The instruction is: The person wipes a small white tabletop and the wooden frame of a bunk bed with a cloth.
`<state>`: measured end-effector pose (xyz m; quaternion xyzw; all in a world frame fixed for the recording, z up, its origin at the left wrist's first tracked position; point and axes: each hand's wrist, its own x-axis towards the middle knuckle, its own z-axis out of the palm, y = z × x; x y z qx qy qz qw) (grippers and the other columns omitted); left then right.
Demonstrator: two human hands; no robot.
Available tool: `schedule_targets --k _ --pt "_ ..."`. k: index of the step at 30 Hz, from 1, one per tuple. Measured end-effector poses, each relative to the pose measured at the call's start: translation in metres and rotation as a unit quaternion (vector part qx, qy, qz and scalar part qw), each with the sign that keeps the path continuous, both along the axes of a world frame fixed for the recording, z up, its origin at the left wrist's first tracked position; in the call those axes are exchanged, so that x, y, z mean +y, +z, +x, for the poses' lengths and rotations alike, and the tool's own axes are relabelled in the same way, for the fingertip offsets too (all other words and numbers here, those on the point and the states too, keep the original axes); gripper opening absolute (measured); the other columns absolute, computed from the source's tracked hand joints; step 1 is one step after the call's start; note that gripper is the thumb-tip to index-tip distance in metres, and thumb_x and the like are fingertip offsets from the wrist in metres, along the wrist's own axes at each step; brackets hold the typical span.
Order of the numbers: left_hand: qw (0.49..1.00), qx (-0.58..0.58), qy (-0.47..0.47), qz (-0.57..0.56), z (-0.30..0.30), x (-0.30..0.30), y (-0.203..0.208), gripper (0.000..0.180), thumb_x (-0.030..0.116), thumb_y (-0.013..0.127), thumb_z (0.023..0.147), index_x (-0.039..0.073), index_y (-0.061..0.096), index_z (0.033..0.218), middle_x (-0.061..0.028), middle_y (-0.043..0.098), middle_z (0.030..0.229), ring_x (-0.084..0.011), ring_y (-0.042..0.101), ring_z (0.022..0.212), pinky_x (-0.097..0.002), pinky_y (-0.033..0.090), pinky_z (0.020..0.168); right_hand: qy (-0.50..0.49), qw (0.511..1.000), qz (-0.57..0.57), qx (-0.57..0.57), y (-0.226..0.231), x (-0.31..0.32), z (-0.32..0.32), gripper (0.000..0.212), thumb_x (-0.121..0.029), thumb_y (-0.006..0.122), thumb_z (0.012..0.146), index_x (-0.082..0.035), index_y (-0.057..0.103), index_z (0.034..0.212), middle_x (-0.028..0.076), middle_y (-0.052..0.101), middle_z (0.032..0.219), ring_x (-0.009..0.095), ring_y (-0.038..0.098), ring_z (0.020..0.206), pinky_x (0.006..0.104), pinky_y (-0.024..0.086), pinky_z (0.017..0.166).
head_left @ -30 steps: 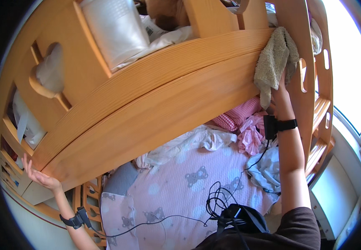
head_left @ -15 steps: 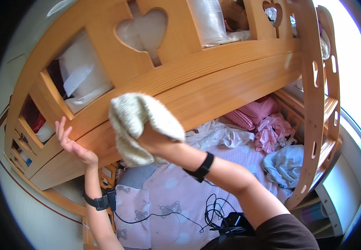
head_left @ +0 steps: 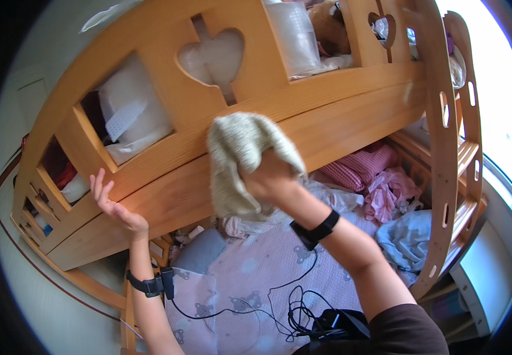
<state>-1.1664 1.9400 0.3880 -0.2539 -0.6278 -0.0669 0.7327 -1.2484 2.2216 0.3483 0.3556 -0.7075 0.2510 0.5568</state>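
Note:
A pale green fluffy cloth (head_left: 238,160) lies against the lower front rail (head_left: 321,133) of the wooden bunk bed. My right hand (head_left: 271,177) presses it there, the fingers mostly covered by its folds. My left hand (head_left: 117,204) is raised beside the same rail further left, fingers stretched out and nothing in it. Whether its fingertips touch the wood I cannot tell. Above the rail, the guard panel (head_left: 161,65) has a heart-shaped cut-out. Each wrist wears a black strap.
Below is the lower bunk's patterned pink mattress (head_left: 232,290), with pink checked bedding (head_left: 359,168), a blue-grey cloth (head_left: 410,236) and a grey pillow (head_left: 200,251). Black cables (head_left: 294,310) trail near my body. A wooden ladder (head_left: 445,154) stands at the right by a bright window.
My right hand has moved right along the rail with the cloth. The left hand stays open, shifted slightly right and down in the picture, and the view has shifted a little.

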Motion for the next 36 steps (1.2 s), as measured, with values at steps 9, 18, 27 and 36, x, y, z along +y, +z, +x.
schedule_targets --k 9,18,27,36 --pt "0.999 -0.002 0.046 0.021 0.003 -0.013 -0.001 0.041 0.035 0.019 0.098 0.005 0.042 0.116 -0.0196 0.042 0.134 -0.0356 0.026 0.132 -0.0504 0.015 0.110 -0.084 0.993 -0.074 0.028 -0.007 0.210 -0.090 0.049 -0.027 0.054 0.084 -0.008 0.046 0.129 0.015 0.048 0.127 0.031 0.044 0.119 0.0434 0.031 0.102" --pt "0.995 0.004 0.089 0.034 0.005 -0.019 -0.003 0.041 0.030 0.021 0.096 0.001 0.042 0.116 -0.0208 0.041 0.134 -0.0366 0.028 0.131 -0.0505 0.017 0.109 0.180 0.896 -0.360 -0.186 -0.030 0.365 -0.169 0.042 -0.021 0.048 0.094 -0.002 0.041 0.130 0.013 0.048 0.125 0.023 0.049 0.114 0.0339 0.040 0.097" --pt "0.993 0.018 0.115 0.029 0.002 -0.019 -0.001 0.040 0.028 0.022 0.096 0.000 0.042 0.116 -0.0216 0.041 0.134 -0.0374 0.030 0.130 -0.0504 0.018 0.109 0.157 0.910 -0.344 -0.171 -0.029 0.376 -0.174 0.039 -0.019 0.048 0.094 0.000 0.042 0.128 0.013 0.050 0.121 0.021 0.051 0.110 0.0328 0.044 0.092" --pt "0.994 0.023 0.108 0.026 -0.001 -0.018 -0.001 0.039 0.028 0.022 0.097 0.001 0.042 0.116 -0.0222 0.042 0.133 -0.0379 0.030 0.130 -0.0510 0.019 0.109 0.194 0.864 -0.413 -0.213 -0.046 0.377 -0.173 0.035 -0.016 0.045 0.095 -0.001 0.042 0.126 0.012 0.053 0.114 0.019 0.054 0.103 0.0314 0.047 0.086"
